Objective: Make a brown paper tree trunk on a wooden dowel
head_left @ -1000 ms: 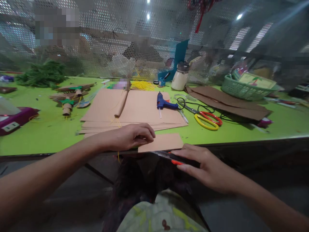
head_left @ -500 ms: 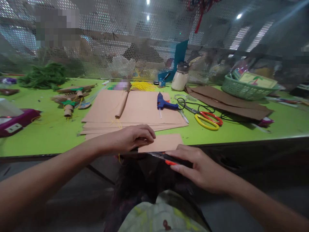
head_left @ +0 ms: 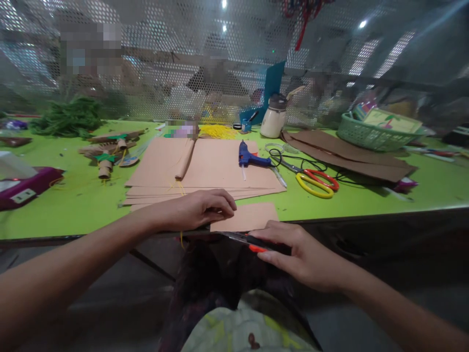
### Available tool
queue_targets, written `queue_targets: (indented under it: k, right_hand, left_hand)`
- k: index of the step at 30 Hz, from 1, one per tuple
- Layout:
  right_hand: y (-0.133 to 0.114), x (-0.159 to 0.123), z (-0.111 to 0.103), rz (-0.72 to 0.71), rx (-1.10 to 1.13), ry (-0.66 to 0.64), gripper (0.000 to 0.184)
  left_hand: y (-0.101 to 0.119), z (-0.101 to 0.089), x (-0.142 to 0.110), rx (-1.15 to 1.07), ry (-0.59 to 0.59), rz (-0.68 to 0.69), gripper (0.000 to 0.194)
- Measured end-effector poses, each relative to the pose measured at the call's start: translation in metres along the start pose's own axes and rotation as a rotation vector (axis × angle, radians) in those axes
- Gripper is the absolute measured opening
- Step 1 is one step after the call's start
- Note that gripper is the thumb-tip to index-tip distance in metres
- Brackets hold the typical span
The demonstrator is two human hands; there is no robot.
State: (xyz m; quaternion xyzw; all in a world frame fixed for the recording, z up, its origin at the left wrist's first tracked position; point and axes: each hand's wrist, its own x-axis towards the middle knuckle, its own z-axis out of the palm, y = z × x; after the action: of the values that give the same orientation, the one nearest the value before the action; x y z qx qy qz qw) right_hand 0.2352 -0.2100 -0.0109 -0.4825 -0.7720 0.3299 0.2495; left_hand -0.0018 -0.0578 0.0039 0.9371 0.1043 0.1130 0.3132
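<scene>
My left hand (head_left: 200, 210) is curled and presses down on the left end of a small brown paper piece (head_left: 249, 216) at the near edge of the green table (head_left: 73, 215). My right hand (head_left: 296, 249) is closed round a utility knife (head_left: 249, 242) with an orange and black handle. Its blade lies along the near edge of that paper piece. Just behind lies a stack of brown paper sheets (head_left: 216, 166) with a rolled paper tube (head_left: 185, 159) on top.
A blue glue gun (head_left: 247, 156), red and yellow scissors (head_left: 315, 182), a white jar (head_left: 274, 118), darker cardboard sheets (head_left: 348, 156) and a green basket (head_left: 373, 134) lie to the right. Paper rolls (head_left: 104, 166), green tinsel (head_left: 68, 117) and a purple box (head_left: 25, 183) sit left. A perforated screen stands behind.
My right hand has drawn the knife a little leftward along the paper's near edge. My left hand has stayed in place on the paper.
</scene>
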Motion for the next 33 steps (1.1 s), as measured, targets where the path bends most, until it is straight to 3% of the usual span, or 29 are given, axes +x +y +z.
queue_targets:
  k: [3,9,13,14,17,19,20,23,26,30,33]
  right_hand:
    - [-0.001,-0.001,0.001,0.007,0.031,0.003,0.027]
    - [-0.018,-0.017,-0.002,0.005,0.07,-0.143,0.031]
    - [-0.014,-0.032,-0.025,0.05,0.048,-0.012,0.03]
    - [-0.007,-0.034,-0.035,0.078,0.04,0.068,0.031]
    - [0.032,-0.03,-0.076,0.232,-0.055,0.504,0.044]
    - [0.068,-0.02,-0.103,0.304,-0.248,0.758,0.052]
    - [0.086,-0.014,-0.115,0.337,-0.367,0.813,0.054]
    - [0.129,0.007,-0.139,0.386,-0.561,0.844,0.047]
    - [0.153,0.03,-0.146,0.37,-0.633,0.849,0.04]
    - [0.164,0.057,-0.149,0.354,-0.68,0.855,0.034]
    - [0.159,0.068,-0.152,0.331,-0.699,0.875,0.031]
  left_hand:
    - [0.0,0.0,0.0,-0.006,0.001,0.007,0.02]
    - [-0.005,0.002,-0.001,-0.025,-0.006,0.003,0.021]
    - [-0.004,0.004,-0.002,-0.007,0.024,-0.014,0.021]
    - [-0.002,0.005,-0.002,0.015,0.041,-0.03,0.02]
    - [0.012,0.009,0.001,0.145,0.078,-0.127,0.021]
    - [0.023,0.014,0.002,0.28,0.079,-0.18,0.031]
    - [0.027,0.017,0.002,0.352,0.095,-0.192,0.039]
    - [0.033,0.026,0.001,0.529,0.121,-0.226,0.038]
    - [0.029,0.032,0.0,0.605,0.139,-0.227,0.03]
    - [0.021,0.033,-0.003,0.651,0.197,-0.163,0.026]
    - [0.015,0.034,-0.007,0.687,0.242,-0.125,0.024]
